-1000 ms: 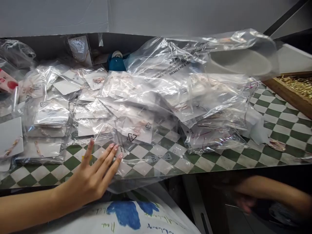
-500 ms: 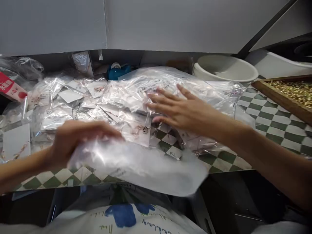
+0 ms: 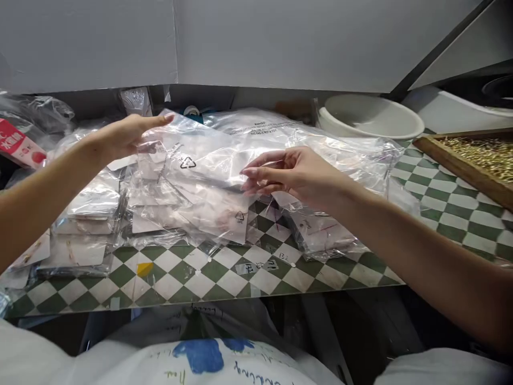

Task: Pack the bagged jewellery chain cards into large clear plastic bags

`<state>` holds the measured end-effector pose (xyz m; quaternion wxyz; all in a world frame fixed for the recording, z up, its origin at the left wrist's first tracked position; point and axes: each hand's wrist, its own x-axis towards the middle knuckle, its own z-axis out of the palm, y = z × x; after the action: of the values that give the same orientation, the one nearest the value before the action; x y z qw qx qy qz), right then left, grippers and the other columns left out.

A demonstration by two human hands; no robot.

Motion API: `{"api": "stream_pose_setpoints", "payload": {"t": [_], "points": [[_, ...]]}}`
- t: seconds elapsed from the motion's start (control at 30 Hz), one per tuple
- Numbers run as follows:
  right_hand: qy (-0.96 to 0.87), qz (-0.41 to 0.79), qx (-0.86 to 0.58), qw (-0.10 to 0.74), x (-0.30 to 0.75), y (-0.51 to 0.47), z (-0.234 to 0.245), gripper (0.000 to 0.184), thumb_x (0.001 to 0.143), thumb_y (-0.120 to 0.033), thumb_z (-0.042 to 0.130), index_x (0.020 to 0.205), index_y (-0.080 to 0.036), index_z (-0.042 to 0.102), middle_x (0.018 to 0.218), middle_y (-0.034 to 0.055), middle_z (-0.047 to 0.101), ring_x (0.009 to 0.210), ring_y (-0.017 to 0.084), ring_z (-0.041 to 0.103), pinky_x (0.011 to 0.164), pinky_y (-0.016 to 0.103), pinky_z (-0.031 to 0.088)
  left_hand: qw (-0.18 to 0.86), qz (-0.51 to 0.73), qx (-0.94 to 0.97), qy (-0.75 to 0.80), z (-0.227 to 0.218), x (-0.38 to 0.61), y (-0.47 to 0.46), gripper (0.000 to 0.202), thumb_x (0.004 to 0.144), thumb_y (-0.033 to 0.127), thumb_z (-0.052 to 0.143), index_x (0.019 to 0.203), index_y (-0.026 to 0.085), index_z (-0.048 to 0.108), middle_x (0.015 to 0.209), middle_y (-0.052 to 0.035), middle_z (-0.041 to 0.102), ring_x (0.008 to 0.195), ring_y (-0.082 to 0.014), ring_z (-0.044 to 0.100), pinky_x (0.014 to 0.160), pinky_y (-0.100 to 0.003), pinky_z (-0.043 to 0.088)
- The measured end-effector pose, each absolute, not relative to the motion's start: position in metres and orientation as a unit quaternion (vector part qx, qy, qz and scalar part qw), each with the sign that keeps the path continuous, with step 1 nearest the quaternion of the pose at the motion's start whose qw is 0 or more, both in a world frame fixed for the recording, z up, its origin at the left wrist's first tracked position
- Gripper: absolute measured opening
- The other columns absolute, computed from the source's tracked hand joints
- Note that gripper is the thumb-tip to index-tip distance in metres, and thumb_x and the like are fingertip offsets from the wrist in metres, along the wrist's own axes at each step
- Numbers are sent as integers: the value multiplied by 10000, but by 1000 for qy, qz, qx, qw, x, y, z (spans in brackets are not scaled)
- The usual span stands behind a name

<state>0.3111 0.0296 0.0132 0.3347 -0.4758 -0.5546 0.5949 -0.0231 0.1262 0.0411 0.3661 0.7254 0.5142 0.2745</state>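
A clear plastic bag point(image 3: 196, 160) with a white card inside and a printed recycling mark hangs in the air between my hands, above a heap of similar bags point(image 3: 92, 203). My left hand point(image 3: 126, 138) is at the bag's upper left corner, with the thumb pressed to the plastic and the fingers stretched out behind it. My right hand point(image 3: 290, 172) pinches the bag's right side. More bagged white cards with small pink-gold pieces lie under and behind the hands, on a green and white checkered table point(image 3: 184, 272).
A white bowl point(image 3: 371, 116) stands at the back right, next to a wooden tray of gold pieces point(image 3: 476, 158). A red and white packet point(image 3: 18, 144) lies at the far left. A grey wall point(image 3: 280, 43) rises behind, and a white sack with blue print point(image 3: 196, 355) sits below the table edge.
The bag has risen from the table's front edge to above the heap. My left hand has moved up and my right hand has drawn together on the plastic.
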Motion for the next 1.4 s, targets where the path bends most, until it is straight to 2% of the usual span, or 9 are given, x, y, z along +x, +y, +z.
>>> {"api": "stream_pose_setpoints", "payload": {"t": [0.17, 0.33, 0.5, 0.6, 0.73, 0.9, 1.03, 1.2, 1.4], "points": [[-470, 513, -541, 472, 314, 27, 6, 328, 682, -368, 977, 878, -156, 821, 818, 58, 772, 669, 133, 730, 582, 231, 643, 516, 174, 682, 488, 29, -35, 116, 664, 544, 620, 1005, 852, 103, 724, 819, -114, 722, 757, -179, 612, 763, -404, 571], [-443, 488, -549, 514, 317, 31, 12, 260, 753, -337, 943, 857, -143, 805, 805, 53, 755, 597, 83, 643, 546, 209, 619, 441, 302, 678, 505, 13, -31, 99, 376, 749, 477, 922, 883, 155, 782, 682, -29, 665, 493, -57, 406, 555, -294, 416], [-495, 490, -553, 458, 320, 33, 6, 387, 611, -371, 1020, 837, -141, 806, 759, 91, 769, 595, 137, 709, 536, 218, 587, 443, 379, 655, 481, 2, -24, 97, 391, 737, 492, 913, 855, 158, 748, 846, -75, 737, 779, -173, 707, 754, -330, 581], [-533, 450, -544, 467, 319, 31, 3, 308, 678, -383, 985, 776, -150, 809, 726, 85, 758, 579, 161, 708, 550, 273, 615, 467, 346, 657, 480, -1, -27, 99, 540, 739, 448, 913, 1142, 136, 735, 904, -101, 772, 825, -220, 751, 759, -359, 614], [-585, 466, -495, 443, 322, 30, 2, 350, 831, -464, 864, 1047, -190, 831, 898, 66, 793, 712, 182, 770, 596, 285, 633, 477, 316, 690, 443, -2, -35, 99, 1037, 727, 298, 929, 1612, 205, 395, 897, -67, 798, 803, -225, 773, 676, -317, 615], [-579, 504, -485, 419, 330, 31, 7, 476, 849, -416, 862, 1280, -239, 762, 886, 44, 776, 773, 164, 742, 603, 266, 580, 468, 290, 740, 385, 4, -31, 91, 1045, 857, 323, 853, 1683, 242, 217, 937, -40, 805, 852, -211, 765, 703, -343, 641], [-557, 413, -503, 516, 347, 42, 19, 80, 931, -271, 794, 904, -200, 818, 1030, 79, 772, 678, 96, 610, 600, 278, 521, 398, 313, 774, 380, 8, -18, 88, 933, 923, 401, 785, 1653, 201, 241, 1039, -54, 802, 844, -189, 745, 754, -378, 645], [-459, 330, -554, 611, 393, 71, 26, 237, 1064, -140, 565, 900, -130, 735, 1278, 156, 719, 631, 61, 566, 671, 300, 536, 95, 342, 858, 372, 4, 19, 79, 564, 978, 562, 652, 1340, 134, 595, 1252, -149, 742, 1123, -256, 712, 972, -455, 608], [-334, 274, -600, 674, 436, 87, 13, 398, 1107, -207, 405, 801, -153, 655, 1149, 165, 720, 704, 144, 669, 804, 372, 590, -28, 168, 930, 326, -9, 83, 68, 787, 976, 555, 656, 1484, -22, 489, 1531, -307, 553, 1405, -396, 574, 1160, -616, 460]]}}
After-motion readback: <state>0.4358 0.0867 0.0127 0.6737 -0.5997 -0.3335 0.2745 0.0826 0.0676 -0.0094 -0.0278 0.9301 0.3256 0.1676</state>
